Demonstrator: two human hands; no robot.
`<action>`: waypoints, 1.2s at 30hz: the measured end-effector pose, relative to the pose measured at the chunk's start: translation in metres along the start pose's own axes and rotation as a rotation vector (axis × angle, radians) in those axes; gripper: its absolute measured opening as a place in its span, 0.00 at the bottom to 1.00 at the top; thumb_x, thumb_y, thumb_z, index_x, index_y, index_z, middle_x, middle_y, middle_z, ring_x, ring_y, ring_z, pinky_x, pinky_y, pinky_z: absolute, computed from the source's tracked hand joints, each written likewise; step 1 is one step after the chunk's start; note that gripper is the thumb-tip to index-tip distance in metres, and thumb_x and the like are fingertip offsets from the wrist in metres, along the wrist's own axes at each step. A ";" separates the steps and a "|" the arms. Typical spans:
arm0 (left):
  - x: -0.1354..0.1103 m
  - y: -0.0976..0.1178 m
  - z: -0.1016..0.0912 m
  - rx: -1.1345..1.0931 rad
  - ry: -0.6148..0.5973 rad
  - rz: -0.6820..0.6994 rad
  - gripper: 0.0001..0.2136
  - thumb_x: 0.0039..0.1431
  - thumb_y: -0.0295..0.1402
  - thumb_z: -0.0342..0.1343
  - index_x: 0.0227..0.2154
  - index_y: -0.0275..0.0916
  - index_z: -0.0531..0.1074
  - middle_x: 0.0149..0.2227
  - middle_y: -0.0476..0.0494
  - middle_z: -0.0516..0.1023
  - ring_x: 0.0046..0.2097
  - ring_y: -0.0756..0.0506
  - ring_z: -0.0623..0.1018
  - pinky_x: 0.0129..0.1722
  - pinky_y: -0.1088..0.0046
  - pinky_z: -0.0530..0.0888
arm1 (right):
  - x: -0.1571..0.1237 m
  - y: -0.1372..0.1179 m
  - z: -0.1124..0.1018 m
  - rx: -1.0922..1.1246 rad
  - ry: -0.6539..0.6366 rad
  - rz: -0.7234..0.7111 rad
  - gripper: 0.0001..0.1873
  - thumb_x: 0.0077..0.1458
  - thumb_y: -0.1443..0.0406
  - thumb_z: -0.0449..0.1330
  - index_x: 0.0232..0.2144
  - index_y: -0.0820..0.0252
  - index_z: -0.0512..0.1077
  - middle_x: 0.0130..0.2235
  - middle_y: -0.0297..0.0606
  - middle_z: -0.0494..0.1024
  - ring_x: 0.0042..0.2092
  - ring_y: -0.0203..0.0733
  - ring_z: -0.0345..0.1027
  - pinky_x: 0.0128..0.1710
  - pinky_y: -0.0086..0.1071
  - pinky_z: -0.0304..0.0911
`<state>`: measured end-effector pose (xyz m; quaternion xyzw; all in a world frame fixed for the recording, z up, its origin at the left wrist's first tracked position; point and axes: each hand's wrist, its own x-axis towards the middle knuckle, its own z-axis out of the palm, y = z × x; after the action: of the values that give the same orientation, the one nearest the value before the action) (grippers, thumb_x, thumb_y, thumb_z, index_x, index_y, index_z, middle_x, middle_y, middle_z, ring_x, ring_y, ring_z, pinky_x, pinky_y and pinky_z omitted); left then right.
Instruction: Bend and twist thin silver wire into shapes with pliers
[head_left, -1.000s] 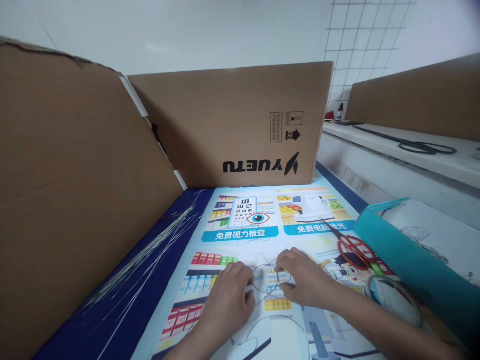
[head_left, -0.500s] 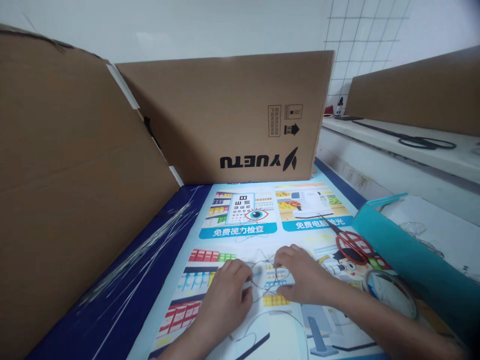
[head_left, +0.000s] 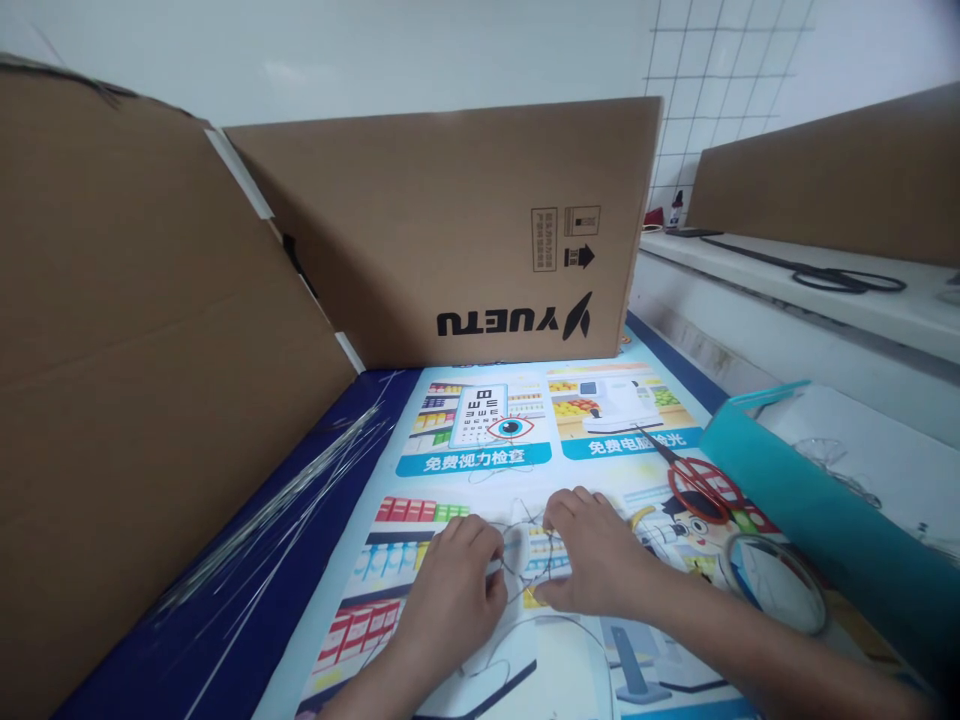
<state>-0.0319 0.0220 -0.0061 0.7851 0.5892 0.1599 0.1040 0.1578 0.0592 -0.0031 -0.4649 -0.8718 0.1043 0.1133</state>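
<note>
1. The thin wire (head_left: 529, 575), bent into loose loops, lies between the two hands at the near middle of the printed mat (head_left: 480, 460) on the counter (head_left: 225, 640).
2. Left hand (head_left: 457, 585): fingers curled in, narrow, apparently pinching the wire's left end, knuckles up, heel resting on the mat.
3. Right hand (head_left: 600, 560): also narrow, fingertips pressed on the wire's right side, forearm coming in from the lower right.
4. Judgement: both hands rest low on the mat, which steadies so fine a wire.
5. Supplies lie to the sides within reach: straight wire lengths (head_left: 300, 490) left, red-handled scissors (head_left: 701, 485) and a wire coil (head_left: 780, 590) right, beside a teal tray (head_left: 810, 520).
6. Cardboard boxes (head_left: 465, 240) wall in the work area.
</note>
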 end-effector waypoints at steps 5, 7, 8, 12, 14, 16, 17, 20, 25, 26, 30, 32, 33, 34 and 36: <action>-0.002 -0.002 -0.005 -0.033 -0.018 0.033 0.08 0.48 0.23 0.47 0.30 0.41 0.66 0.35 0.45 0.69 0.39 0.42 0.67 0.39 0.65 0.63 | -0.002 0.004 -0.002 0.050 -0.012 -0.052 0.28 0.34 0.49 0.64 0.36 0.58 0.66 0.39 0.39 0.68 0.42 0.48 0.57 0.42 0.41 0.53; -0.003 -0.003 -0.007 -0.052 -0.033 0.054 0.08 0.49 0.23 0.47 0.31 0.41 0.66 0.35 0.45 0.69 0.39 0.42 0.67 0.39 0.65 0.64 | -0.003 0.006 -0.003 0.068 -0.024 -0.070 0.28 0.35 0.49 0.64 0.38 0.57 0.67 0.41 0.39 0.68 0.42 0.49 0.57 0.43 0.42 0.52; -0.003 -0.003 -0.009 -0.060 -0.038 0.061 0.07 0.50 0.24 0.47 0.30 0.41 0.66 0.35 0.45 0.69 0.39 0.42 0.67 0.39 0.65 0.64 | -0.003 0.006 -0.003 0.073 -0.030 -0.074 0.29 0.35 0.49 0.64 0.38 0.57 0.67 0.41 0.39 0.68 0.43 0.49 0.57 0.43 0.42 0.52; -0.003 -0.002 -0.012 -0.078 -0.049 0.072 0.07 0.51 0.24 0.47 0.31 0.41 0.66 0.35 0.44 0.70 0.39 0.42 0.67 0.39 0.65 0.64 | -0.004 0.006 -0.006 0.084 -0.034 -0.080 0.29 0.36 0.51 0.64 0.41 0.57 0.68 0.42 0.39 0.69 0.43 0.49 0.57 0.44 0.42 0.52; -0.004 -0.003 -0.013 -0.080 -0.058 0.076 0.06 0.51 0.25 0.47 0.31 0.41 0.67 0.35 0.44 0.70 0.40 0.42 0.68 0.39 0.65 0.65 | -0.005 0.007 -0.007 0.097 -0.035 -0.091 0.29 0.37 0.52 0.64 0.42 0.56 0.68 0.43 0.39 0.69 0.44 0.49 0.57 0.44 0.42 0.52; -0.004 -0.004 -0.014 -0.083 -0.067 0.078 0.06 0.52 0.25 0.48 0.32 0.41 0.67 0.35 0.45 0.71 0.40 0.42 0.68 0.40 0.65 0.65 | -0.006 0.008 -0.007 0.117 -0.035 -0.106 0.29 0.38 0.52 0.63 0.43 0.55 0.68 0.43 0.38 0.69 0.44 0.49 0.57 0.45 0.41 0.53; -0.004 -0.005 -0.015 -0.086 -0.070 0.078 0.06 0.52 0.26 0.48 0.32 0.41 0.67 0.36 0.45 0.71 0.40 0.42 0.68 0.40 0.65 0.65 | -0.006 0.009 -0.008 0.126 -0.036 -0.112 0.29 0.38 0.52 0.63 0.44 0.55 0.68 0.43 0.38 0.70 0.44 0.49 0.58 0.45 0.41 0.53; -0.005 -0.007 -0.015 -0.090 -0.073 0.087 0.07 0.53 0.26 0.48 0.33 0.41 0.68 0.38 0.44 0.72 0.42 0.42 0.68 0.42 0.65 0.65 | -0.006 0.011 -0.008 0.136 -0.045 -0.121 0.28 0.39 0.53 0.63 0.44 0.55 0.68 0.42 0.38 0.70 0.44 0.49 0.58 0.45 0.41 0.53; -0.009 -0.010 -0.012 -0.069 -0.073 0.094 0.08 0.54 0.29 0.49 0.37 0.42 0.69 0.42 0.43 0.72 0.45 0.40 0.68 0.44 0.62 0.65 | -0.006 0.014 -0.009 0.123 -0.064 -0.146 0.30 0.38 0.53 0.63 0.46 0.54 0.68 0.44 0.39 0.70 0.45 0.49 0.58 0.46 0.41 0.54; -0.010 -0.010 -0.011 -0.065 -0.076 0.092 0.08 0.54 0.31 0.50 0.37 0.42 0.68 0.43 0.43 0.72 0.46 0.40 0.68 0.45 0.62 0.65 | -0.006 0.014 -0.009 0.117 -0.069 -0.155 0.31 0.38 0.53 0.64 0.46 0.54 0.67 0.44 0.39 0.70 0.45 0.49 0.58 0.46 0.41 0.54; -0.014 -0.009 -0.010 -0.047 -0.088 0.090 0.14 0.49 0.38 0.56 0.40 0.42 0.68 0.46 0.42 0.70 0.48 0.39 0.66 0.47 0.60 0.64 | -0.006 0.014 -0.010 0.103 -0.074 -0.174 0.31 0.37 0.54 0.64 0.47 0.54 0.68 0.45 0.40 0.69 0.45 0.50 0.58 0.45 0.41 0.54; -0.015 -0.006 -0.010 -0.035 -0.091 0.084 0.17 0.46 0.40 0.58 0.40 0.42 0.67 0.46 0.41 0.70 0.49 0.38 0.66 0.47 0.59 0.64 | -0.006 0.013 -0.010 0.103 -0.073 -0.172 0.31 0.38 0.54 0.64 0.47 0.54 0.68 0.45 0.40 0.69 0.45 0.49 0.58 0.45 0.41 0.54; -0.015 -0.004 -0.009 -0.029 -0.088 0.078 0.18 0.45 0.41 0.59 0.40 0.42 0.67 0.46 0.41 0.70 0.49 0.38 0.66 0.48 0.58 0.63 | -0.006 0.013 -0.010 0.103 -0.071 -0.169 0.31 0.38 0.54 0.64 0.47 0.53 0.68 0.45 0.39 0.69 0.45 0.49 0.58 0.45 0.41 0.54; -0.015 -0.001 -0.009 -0.022 -0.083 0.071 0.18 0.45 0.41 0.59 0.40 0.41 0.67 0.46 0.41 0.70 0.49 0.37 0.66 0.48 0.58 0.63 | -0.006 0.013 -0.010 0.101 -0.070 -0.167 0.31 0.37 0.54 0.64 0.47 0.53 0.68 0.45 0.39 0.68 0.45 0.49 0.58 0.45 0.41 0.53; -0.015 0.003 -0.007 -0.003 -0.069 0.056 0.18 0.45 0.40 0.59 0.40 0.41 0.67 0.46 0.41 0.69 0.49 0.37 0.65 0.48 0.58 0.63 | -0.006 0.013 -0.010 0.097 -0.069 -0.165 0.31 0.37 0.54 0.64 0.47 0.53 0.68 0.45 0.39 0.68 0.45 0.49 0.57 0.44 0.41 0.53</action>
<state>-0.0361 0.0063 -0.0002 0.8062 0.5630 0.1363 0.1208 0.1737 0.0621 0.0021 -0.3815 -0.9046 0.1523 0.1139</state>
